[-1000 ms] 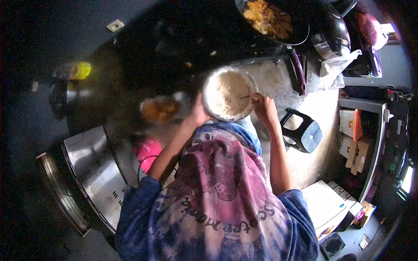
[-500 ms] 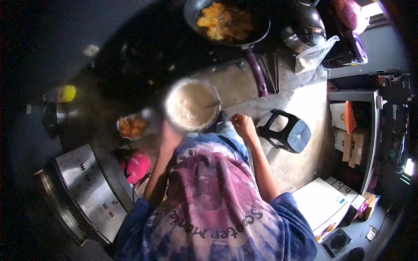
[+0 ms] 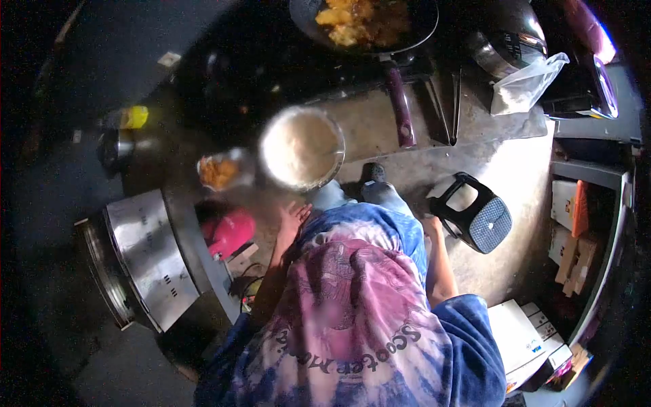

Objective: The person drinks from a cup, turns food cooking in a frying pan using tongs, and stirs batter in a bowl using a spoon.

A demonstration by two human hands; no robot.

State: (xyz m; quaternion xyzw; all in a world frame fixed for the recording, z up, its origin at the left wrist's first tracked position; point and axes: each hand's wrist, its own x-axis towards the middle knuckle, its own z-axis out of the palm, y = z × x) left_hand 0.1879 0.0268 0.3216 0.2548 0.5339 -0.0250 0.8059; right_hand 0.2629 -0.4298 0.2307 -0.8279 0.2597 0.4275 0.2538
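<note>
A bowl of pale, creamy batter sits at the counter's front edge. Just below it, my left hand hangs with fingers spread, holding nothing and apart from the bowl. Down by my right hip, my right hand is close to the black stool; its fingers are too unclear to read. Golden fried pieces lie in a small dish left of the bowl. More golden pieces sit in dark liquid in a frying pan, whose purple handle points toward me.
Metal tongs lie right of the pan handle, with a clear plastic bag and a shiny dark appliance beyond. At left are a pink rounded object and a metal panel. White boxes stand at lower right.
My left hand has let go of the bowl's side and dropped back toward my body, opening. My right hand has lowered to my hip. The view has shifted slightly.
</note>
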